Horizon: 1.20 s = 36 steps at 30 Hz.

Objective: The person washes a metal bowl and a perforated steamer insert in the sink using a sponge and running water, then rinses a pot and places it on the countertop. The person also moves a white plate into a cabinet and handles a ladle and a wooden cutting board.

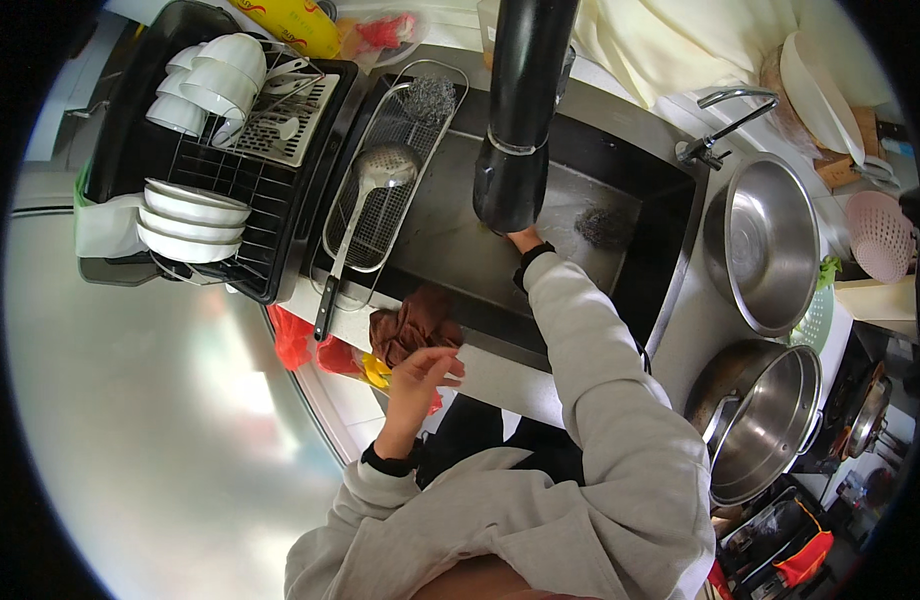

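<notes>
My right arm reaches over the dark kitchen sink (452,217); most of my right hand (526,238) is hidden behind a black cylindrical object (511,180), so its fingers and any hold cannot be made out. My left hand (419,386) is raised by the front counter edge with fingers loosely bent and nothing visible in it, close to a crumpled brown cloth (417,322). A slotted metal skimmer (385,166) with a black handle lies across a wire-mesh basket (377,214) at the sink's left side. A dark scouring pad (599,226) lies on the sink floor.
On the left a black dish rack (261,202) holds white bowls (194,221) and utensils. A chrome faucet (704,150) stands at the sink's back right. A steel basin (764,244) and a steel pot (767,427) occupy the right counter. Steel wool (430,99) sits in the basket.
</notes>
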Available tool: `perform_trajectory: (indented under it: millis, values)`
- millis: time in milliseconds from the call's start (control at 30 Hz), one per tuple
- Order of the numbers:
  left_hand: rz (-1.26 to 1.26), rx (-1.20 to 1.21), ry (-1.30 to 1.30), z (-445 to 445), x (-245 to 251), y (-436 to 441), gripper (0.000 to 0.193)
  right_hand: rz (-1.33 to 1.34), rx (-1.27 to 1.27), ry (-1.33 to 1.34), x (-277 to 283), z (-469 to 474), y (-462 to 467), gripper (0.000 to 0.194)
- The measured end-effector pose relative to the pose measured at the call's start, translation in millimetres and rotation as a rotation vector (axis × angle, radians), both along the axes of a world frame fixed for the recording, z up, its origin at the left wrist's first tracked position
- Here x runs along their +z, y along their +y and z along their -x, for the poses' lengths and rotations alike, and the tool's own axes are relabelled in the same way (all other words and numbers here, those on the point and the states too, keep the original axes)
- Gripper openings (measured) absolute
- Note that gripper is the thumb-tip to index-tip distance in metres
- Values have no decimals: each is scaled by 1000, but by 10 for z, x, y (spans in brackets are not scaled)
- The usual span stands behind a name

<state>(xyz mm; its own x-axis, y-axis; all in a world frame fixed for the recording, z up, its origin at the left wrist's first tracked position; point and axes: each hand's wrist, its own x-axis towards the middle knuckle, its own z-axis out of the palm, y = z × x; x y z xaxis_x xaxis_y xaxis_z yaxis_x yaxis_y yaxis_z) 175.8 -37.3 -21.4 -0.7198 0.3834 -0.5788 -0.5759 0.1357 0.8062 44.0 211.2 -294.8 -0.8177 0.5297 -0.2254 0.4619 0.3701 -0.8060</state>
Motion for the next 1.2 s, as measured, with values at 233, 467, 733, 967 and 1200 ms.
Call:
perform_trajectory:
  millis: [233,467,733,967,1200]
  values:
    - [861,-177,980,173,-158,-236,32,-416,328,-38,461,-289,24,29]
    - [1106,-276,1050,92,-397,-149,46,-1024,532,-101,714,-596,210,16]
    - [693,-498,1042,-161,-309,133,28,-918,530,-9,1380,-967,383,20]
    - [228,-82,400,369,-342,733,41,-616,481,186,2350,-1453,166,9]
    - [-232,-64,47,168,-249,934,44,-508,563,241,3068,-1781,123,11]
